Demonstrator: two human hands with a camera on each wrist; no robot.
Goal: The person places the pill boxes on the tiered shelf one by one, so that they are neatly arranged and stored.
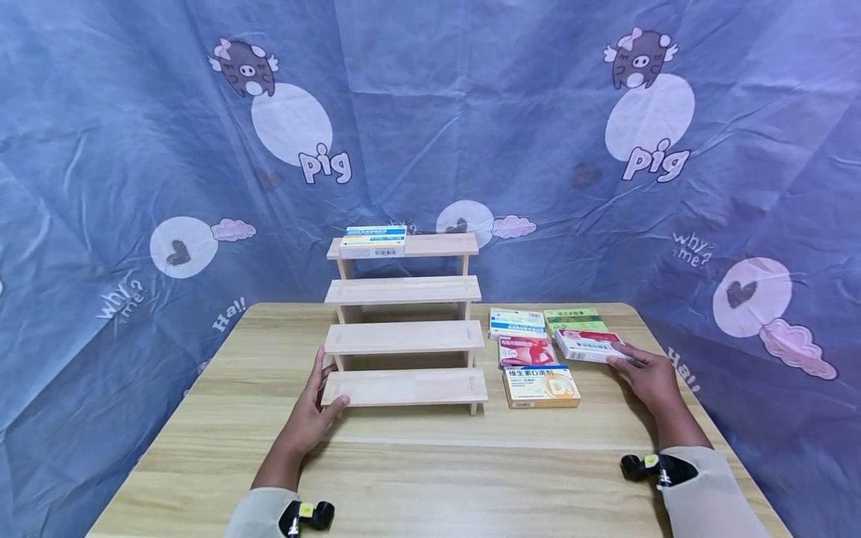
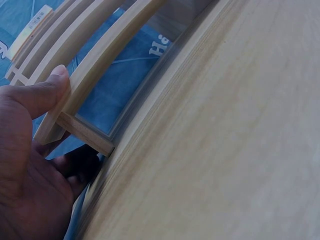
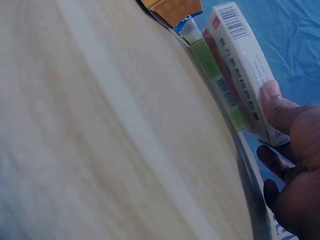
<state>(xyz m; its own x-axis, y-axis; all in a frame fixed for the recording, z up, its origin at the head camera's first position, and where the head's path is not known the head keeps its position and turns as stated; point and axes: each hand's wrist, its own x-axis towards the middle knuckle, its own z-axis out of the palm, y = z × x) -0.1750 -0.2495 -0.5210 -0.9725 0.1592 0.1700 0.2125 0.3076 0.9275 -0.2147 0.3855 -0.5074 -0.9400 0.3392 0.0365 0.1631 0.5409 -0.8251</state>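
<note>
A wooden four-step display stand [image 1: 403, 388] stands on the table. My left hand [image 1: 311, 418] holds the left end of its lowest step, thumb on the front edge and fingers around the side. In the left wrist view the thumb [image 2: 47, 92] lies against the wood, with other fingers below the board. My right hand [image 1: 649, 381] pinches a white and red medicine box [image 1: 587, 346] at its right end. That box is tilted over a green box [image 1: 575, 320]. In the right wrist view the white side of the held box [image 3: 245, 70] shows a barcode.
Left of the held box lie a white and blue box [image 1: 516, 323], a red box [image 1: 526, 351] and a yellow and white vitamin D box [image 1: 541, 386]. Another white, blue and yellow box [image 1: 373, 239] sits on the top step's left. Blue printed cloth [image 1: 417, 119] hangs behind the table [image 1: 430, 478].
</note>
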